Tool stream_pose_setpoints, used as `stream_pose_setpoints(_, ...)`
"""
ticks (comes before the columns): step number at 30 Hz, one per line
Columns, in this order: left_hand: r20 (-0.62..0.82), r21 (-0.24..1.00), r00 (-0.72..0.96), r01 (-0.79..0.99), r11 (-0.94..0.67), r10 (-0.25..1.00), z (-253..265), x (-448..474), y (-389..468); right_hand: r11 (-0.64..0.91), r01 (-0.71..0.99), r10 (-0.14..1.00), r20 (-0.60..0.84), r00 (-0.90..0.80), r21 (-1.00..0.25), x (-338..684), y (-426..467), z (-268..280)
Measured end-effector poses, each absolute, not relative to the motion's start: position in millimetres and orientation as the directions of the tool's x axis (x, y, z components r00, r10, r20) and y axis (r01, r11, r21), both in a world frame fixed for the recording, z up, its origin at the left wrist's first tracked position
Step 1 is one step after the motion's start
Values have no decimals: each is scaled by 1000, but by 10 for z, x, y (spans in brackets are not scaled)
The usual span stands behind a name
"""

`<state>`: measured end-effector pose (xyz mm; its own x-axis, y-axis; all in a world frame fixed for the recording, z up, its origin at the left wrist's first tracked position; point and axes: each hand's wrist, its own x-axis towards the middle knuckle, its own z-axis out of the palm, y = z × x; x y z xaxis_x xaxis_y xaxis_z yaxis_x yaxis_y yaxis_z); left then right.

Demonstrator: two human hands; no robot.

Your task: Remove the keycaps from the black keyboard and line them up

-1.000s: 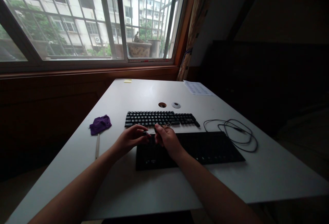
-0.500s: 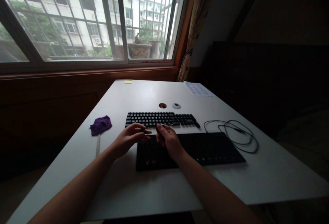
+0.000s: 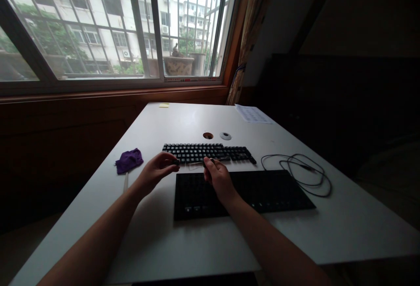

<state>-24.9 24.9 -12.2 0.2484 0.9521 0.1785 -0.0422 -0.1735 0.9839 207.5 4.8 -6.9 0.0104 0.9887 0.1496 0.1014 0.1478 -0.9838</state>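
Note:
My left hand [image 3: 156,171] pinches a small black keycap [image 3: 175,162] between thumb and fingertips, just left of the keyboard's far corner. My right hand [image 3: 217,176] is closed round the dark handle of a wire keycap puller [image 3: 196,163], its thin wires pointing left toward the keycap but apart from it. Beneath and beside my right hand lies a black keyboard base [image 3: 272,192]; its surface is too dark to make out fully, with a few small light spots along the near edge. Behind it, loose black keycaps [image 3: 193,149] are set out in keyboard-like rows.
A coiled black cable [image 3: 302,170] lies right of the keyboard base. To the left rests a purple cloth [image 3: 129,161] by a pale stick [image 3: 125,182]. The white table [image 3: 170,251] has a cable hole [image 3: 208,136], its round cover [image 3: 225,136], a yellow note [image 3: 164,105] and printed paper [image 3: 253,114].
My left hand has drawn back to the left with the keycap, away from the puller's wires. My right hand has barely moved.

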Motion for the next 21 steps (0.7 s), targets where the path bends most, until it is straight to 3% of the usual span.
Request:
stream_pose_setpoints(5,300,908,237,224,-353,924,-115,-523,393,174,167,984,176,-5,-970,2075,59,-90)
stream_pose_setpoints(10,437,643,336,533,-551,835,-179,-812,486,173,178,985,171,-26,-969,2063,65,-134)
stream_pose_setpoints(12,445,570,385,575,-587,809,-231,-879,504,177,187,984,173,-38,-966,2061,60,-140)
stream_pose_setpoints(21,273,635,401,608,-477,875,-376,-965,557,198,216,980,188,-67,-956,2058,48,-127)
